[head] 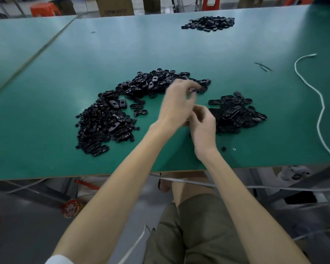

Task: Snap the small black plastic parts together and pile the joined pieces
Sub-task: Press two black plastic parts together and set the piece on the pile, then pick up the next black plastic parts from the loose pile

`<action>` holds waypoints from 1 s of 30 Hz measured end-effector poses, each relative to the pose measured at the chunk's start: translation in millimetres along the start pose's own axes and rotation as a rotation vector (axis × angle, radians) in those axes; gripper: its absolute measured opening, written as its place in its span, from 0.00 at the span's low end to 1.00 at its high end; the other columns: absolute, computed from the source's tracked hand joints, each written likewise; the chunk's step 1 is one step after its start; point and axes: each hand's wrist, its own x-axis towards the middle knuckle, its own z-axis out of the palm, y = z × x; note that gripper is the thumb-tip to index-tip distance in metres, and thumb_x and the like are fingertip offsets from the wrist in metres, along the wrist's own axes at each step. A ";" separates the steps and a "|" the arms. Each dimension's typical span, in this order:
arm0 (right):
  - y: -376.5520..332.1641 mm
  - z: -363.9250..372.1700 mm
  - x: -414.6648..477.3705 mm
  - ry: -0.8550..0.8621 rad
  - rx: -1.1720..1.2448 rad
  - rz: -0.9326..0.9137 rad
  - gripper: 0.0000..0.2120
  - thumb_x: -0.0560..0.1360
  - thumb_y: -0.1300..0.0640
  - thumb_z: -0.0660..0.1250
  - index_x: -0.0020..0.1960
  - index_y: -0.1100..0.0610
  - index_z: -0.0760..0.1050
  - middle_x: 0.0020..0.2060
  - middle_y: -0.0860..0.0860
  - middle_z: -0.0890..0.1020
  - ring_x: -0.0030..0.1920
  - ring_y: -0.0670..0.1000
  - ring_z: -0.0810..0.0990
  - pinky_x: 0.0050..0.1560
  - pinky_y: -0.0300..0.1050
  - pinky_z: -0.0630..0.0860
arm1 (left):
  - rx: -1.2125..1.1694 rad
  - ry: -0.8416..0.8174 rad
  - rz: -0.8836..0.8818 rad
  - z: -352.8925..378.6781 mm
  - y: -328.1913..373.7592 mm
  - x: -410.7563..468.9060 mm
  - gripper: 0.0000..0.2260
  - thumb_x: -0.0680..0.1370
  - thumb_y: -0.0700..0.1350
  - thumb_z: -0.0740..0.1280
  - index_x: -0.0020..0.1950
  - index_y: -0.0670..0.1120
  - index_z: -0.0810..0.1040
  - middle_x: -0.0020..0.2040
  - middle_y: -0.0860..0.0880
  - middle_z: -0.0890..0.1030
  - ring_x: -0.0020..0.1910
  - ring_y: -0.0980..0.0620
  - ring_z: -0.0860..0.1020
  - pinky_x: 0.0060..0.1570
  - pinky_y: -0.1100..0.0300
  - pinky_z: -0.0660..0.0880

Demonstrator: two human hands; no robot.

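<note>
Curled toward the palm, the fingers of my right hand [204,124] hover low over the green table [46,111]. Whether they hold anything I cannot tell, as the inside of the hand is hidden. A lone black piece [223,149] lies just beside that wrist. My left hand [177,103] crosses above, blurred, with thumb and fingertips pinching a small black part [193,90] at the edge of the big heap of loose parts [111,119]. Just right of both hands lies a smaller pile [236,113] of glossy black ovals with cut-outs. Far back sits another pile [210,22], and a white cord [320,103] snakes along the right.
</note>
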 end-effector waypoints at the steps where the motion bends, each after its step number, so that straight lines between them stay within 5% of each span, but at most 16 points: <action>1: 1.5 -0.5 1.2 0.006 -0.051 -0.022 0.08 0.83 0.66 0.61 0.53 0.59 0.79 0.42 0.51 0.83 0.42 0.47 0.82 0.43 0.45 0.78 | 0.088 0.041 -0.058 -12.1 -12.2 1.5 0.13 0.80 0.35 0.66 0.62 0.44 0.83 0.60 0.45 0.80 0.57 0.50 0.79 0.63 0.62 0.73; 5: 5.5 -0.8 3.3 -0.002 -0.080 -0.020 0.10 0.83 0.66 0.61 0.53 0.55 0.79 0.42 0.51 0.83 0.43 0.44 0.84 0.42 0.40 0.79 | 0.572 0.060 -0.340 -56.5 -67.1 -2.8 0.13 0.81 0.38 0.65 0.66 0.39 0.77 0.67 0.38 0.73 0.67 0.39 0.71 0.69 0.46 0.66; 8: 4.3 -0.3 3.9 0.002 -0.091 -0.015 0.09 0.83 0.65 0.61 0.53 0.56 0.79 0.42 0.50 0.83 0.42 0.43 0.83 0.42 0.40 0.80 | 0.725 0.001 -0.502 -75.0 -95.0 -16.3 0.13 0.85 0.44 0.62 0.65 0.37 0.73 0.70 0.36 0.68 0.70 0.36 0.65 0.70 0.42 0.60; 18: 3.3 -2.4 4.0 0.000 -0.101 -0.011 0.09 0.84 0.65 0.61 0.53 0.56 0.79 0.41 0.51 0.83 0.41 0.43 0.83 0.43 0.39 0.80 | 0.875 0.124 -0.333 -71.3 -111.5 -21.6 0.07 0.84 0.43 0.64 0.55 0.41 0.79 0.60 0.40 0.74 0.60 0.39 0.70 0.65 0.43 0.61; 24: 4.1 -2.4 3.8 -0.005 -0.091 -0.006 0.09 0.84 0.66 0.61 0.54 0.58 0.79 0.41 0.51 0.83 0.41 0.43 0.83 0.42 0.38 0.79 | 0.934 0.114 -0.340 -66.1 -108.9 -10.9 0.16 0.85 0.52 0.62 0.58 0.39 0.77 0.60 0.38 0.76 0.61 0.38 0.72 0.66 0.43 0.62; 27: 4.5 -2.7 4.0 -0.011 -0.093 -0.007 0.08 0.84 0.66 0.62 0.54 0.58 0.79 0.40 0.51 0.83 0.41 0.43 0.83 0.42 0.38 0.80 | 0.951 0.074 -0.384 -69.5 -110.3 -1.9 0.15 0.85 0.51 0.63 0.62 0.39 0.75 0.62 0.37 0.76 0.63 0.37 0.72 0.67 0.43 0.62; 30: 5.1 -2.9 4.6 -0.016 -0.093 -0.011 0.09 0.84 0.66 0.62 0.53 0.58 0.79 0.40 0.51 0.83 0.40 0.43 0.83 0.42 0.38 0.80 | 0.948 0.085 -0.368 -74.3 -113.0 2.2 0.08 0.85 0.45 0.61 0.54 0.40 0.76 0.58 0.38 0.78 0.60 0.37 0.73 0.67 0.43 0.61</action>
